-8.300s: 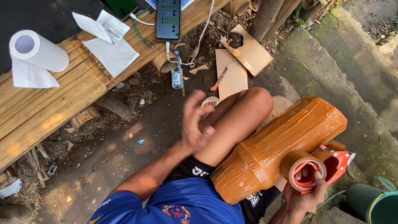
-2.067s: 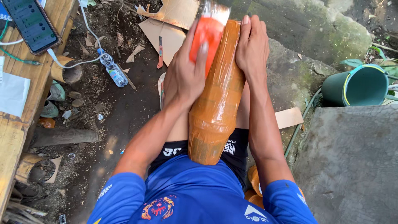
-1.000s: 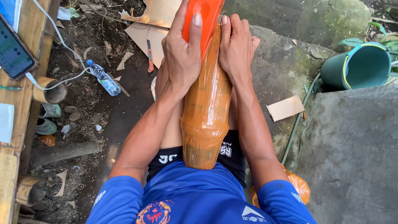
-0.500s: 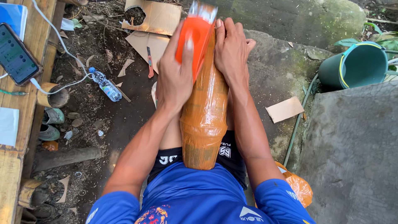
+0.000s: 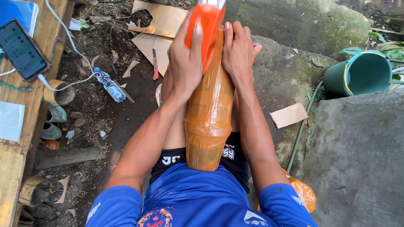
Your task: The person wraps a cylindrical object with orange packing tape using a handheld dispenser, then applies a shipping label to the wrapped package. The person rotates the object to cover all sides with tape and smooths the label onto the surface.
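The person is sitting with a long parcel wrapped in brown tape lying along the lap, running from the waist at lower centre up to the top centre of the frame; the left hand is pressing an orange tape dispenser against the parcel's upper end, fingers wrapped close together around the dispenser's body; the right hand is lying flat on the parcel's right flank, fingers straight and together, clamped on nothing, only steadying.

What could go wrong, to my eye: the parcel is resting on the thighs alone and looking glossy, so a hard pull on the dispenser may be rolling it off toward the mossy stone at upper right, since the flat right hand is giving little grip; the tape may also be going on creased or slanted if the dispenser tilts, because its top is out of the frame and I cannot tell how the tape is feeding; the dispenser's cutting edge, hidden from me, is sitting near the right fingertips.

On the dirt at upper left a small cutter knife is lying beside cardboard scraps; a phone is resting on the bamboo bench at the left edge, its cable trailing down; a green bucket is standing at upper right, well apart.
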Demonstrator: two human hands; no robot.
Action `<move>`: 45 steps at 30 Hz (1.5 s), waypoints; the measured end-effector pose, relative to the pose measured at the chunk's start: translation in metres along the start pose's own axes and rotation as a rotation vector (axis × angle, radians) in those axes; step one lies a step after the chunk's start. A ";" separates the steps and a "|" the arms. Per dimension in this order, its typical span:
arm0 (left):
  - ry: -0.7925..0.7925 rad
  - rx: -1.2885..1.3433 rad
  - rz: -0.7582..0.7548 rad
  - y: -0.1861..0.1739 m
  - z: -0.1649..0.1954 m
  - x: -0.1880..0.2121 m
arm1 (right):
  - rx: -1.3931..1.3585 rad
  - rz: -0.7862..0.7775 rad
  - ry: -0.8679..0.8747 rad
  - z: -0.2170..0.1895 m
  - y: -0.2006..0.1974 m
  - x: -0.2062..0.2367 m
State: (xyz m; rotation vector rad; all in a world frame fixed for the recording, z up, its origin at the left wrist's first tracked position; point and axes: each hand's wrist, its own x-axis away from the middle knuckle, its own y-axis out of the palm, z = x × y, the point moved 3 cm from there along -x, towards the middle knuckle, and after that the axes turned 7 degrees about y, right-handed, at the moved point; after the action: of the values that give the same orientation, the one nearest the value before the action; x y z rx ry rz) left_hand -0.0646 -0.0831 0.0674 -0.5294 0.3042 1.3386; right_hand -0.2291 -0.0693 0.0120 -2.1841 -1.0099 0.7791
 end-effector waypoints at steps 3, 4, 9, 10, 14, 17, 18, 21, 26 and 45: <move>-0.174 -0.056 -0.081 -0.026 0.009 0.051 | -0.001 0.016 -0.024 0.000 -0.003 0.003; -0.156 -0.053 -0.073 -0.029 0.010 0.057 | -0.004 0.025 -0.035 -0.001 -0.003 0.003; -0.036 0.057 0.042 -0.009 0.009 0.017 | 0.028 0.013 -0.032 -0.003 0.002 -0.001; -0.041 0.044 0.050 -0.006 0.010 0.008 | 0.017 0.003 -0.030 -0.003 0.003 -0.002; -0.149 -0.081 -0.063 -0.009 0.020 0.012 | 0.005 0.007 -0.021 0.002 0.003 -0.001; -0.049 -0.129 -0.074 -0.022 0.035 0.052 | -0.002 -0.028 0.026 0.007 0.004 0.001; 0.024 -0.126 -0.053 -0.024 0.037 0.060 | -0.010 -0.007 -0.009 0.007 0.003 0.002; -0.008 -0.110 -0.079 -0.021 0.019 0.054 | 0.002 0.028 -0.076 0.007 0.005 0.001; -0.006 0.014 0.035 -0.002 -0.004 0.015 | 0.007 0.026 -0.028 0.008 0.008 -0.004; -0.138 0.158 -0.273 -0.049 0.053 0.110 | -0.214 0.054 -0.094 0.045 0.024 -0.006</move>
State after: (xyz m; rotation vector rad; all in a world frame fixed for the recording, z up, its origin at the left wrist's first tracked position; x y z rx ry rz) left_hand 0.0025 0.0300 0.0663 -0.3314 0.2135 1.0702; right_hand -0.2533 -0.0745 -0.0330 -2.3837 -1.1312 0.8382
